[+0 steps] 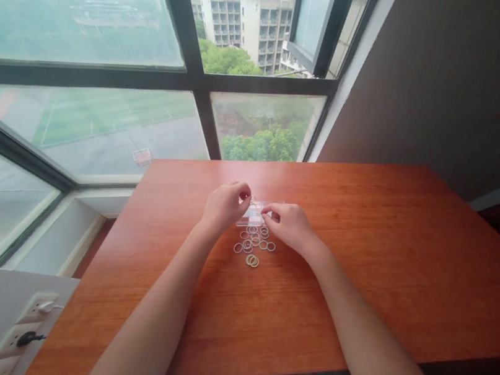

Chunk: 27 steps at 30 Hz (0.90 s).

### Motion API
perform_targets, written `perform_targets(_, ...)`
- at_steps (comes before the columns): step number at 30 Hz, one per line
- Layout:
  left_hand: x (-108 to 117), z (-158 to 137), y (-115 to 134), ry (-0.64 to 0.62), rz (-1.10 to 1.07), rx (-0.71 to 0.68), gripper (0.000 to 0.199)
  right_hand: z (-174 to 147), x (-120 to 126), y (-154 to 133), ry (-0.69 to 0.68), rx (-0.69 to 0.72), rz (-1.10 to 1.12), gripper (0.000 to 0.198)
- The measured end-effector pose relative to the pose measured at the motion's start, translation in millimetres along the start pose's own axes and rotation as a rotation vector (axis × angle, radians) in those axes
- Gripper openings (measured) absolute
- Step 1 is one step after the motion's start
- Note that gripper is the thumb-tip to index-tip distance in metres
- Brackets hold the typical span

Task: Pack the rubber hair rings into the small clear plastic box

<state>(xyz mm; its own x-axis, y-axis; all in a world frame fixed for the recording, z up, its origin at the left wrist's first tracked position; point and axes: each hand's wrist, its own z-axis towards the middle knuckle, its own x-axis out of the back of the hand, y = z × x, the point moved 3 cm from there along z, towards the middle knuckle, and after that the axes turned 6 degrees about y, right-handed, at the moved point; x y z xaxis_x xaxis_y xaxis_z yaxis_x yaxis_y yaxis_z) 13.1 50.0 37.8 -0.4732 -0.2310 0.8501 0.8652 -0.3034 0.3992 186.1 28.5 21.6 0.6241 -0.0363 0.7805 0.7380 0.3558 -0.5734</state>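
Observation:
A small clear plastic box (pixel 253 215) lies on the wooden table between my two hands. My left hand (pixel 227 204) is closed at the box's left side, with thumb and fingers pinched together; whatever is in the pinch is too small to make out. At the box's right edge, my right hand (pixel 290 223) has its thumb and index finger closed on the plastic. Several thin pale rings (pixel 255 239) are scattered just in front of the box, some overlapping. Nearer to me lies a small cluster of yellowish rings (pixel 252 261).
The reddish-brown wooden table (pixel 386 252) reaches far to the right. Dark-framed windows (pixel 265 83) rise behind its back and left edges. Wall sockets (pixel 24 329) with plugs in them are at the lower left, beside the table's left edge.

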Motion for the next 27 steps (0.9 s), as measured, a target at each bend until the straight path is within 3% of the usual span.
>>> perform_targets(5,-5,0,1,-0.041,-0.012,0.005,0.014,-1,0,-2,-0.058,0.023,0.003,0.017)
perform_targets(10,7,-6,0,-0.007,-0.082,-0.040,0.019,-2,4,-6,-0.036,0.048,0.042,0.016)
perform_targets(15,21,-16,0,-0.218,-0.066,-0.084,0.017,-8,5,-13,-0.146,0.138,0.057,0.014)
perform_targets(19,30,-22,4,-0.310,-0.024,-0.063,0.017,-14,2,-17,-0.263,0.201,-0.008,0.013)
perform_targets(27,30,-29,13,-0.495,0.018,-0.036,0.020,-18,-3,-18,-0.307,0.205,-0.147,0.016)
